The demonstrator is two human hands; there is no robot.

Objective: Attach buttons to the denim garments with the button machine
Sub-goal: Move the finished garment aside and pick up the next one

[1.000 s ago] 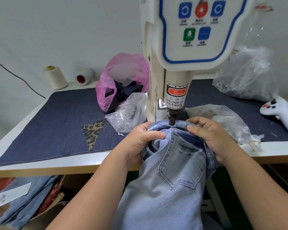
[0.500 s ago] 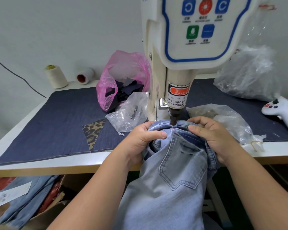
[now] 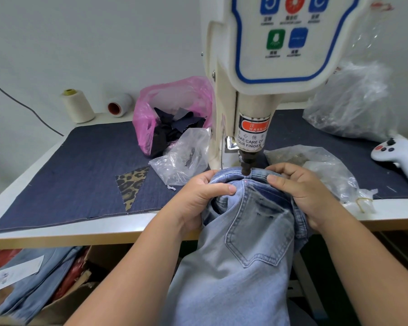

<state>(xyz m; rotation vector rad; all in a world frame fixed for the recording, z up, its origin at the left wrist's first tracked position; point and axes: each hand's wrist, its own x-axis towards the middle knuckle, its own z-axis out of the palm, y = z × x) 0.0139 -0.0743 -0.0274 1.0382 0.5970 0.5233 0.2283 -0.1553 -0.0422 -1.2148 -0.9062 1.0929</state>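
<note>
Both hands' fingers (image 3: 222,188) clamp the jeans (image 3: 245,255); dark fabric scraps fill the pink bag (image 3: 146,123).

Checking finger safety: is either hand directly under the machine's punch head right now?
No: the left hand and right hand grip the jeans waistband on either side of the punch head.

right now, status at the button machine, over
Both hands, left and right, gripping jeans waistband. Punch down on it. Fingers close either side.
</note>
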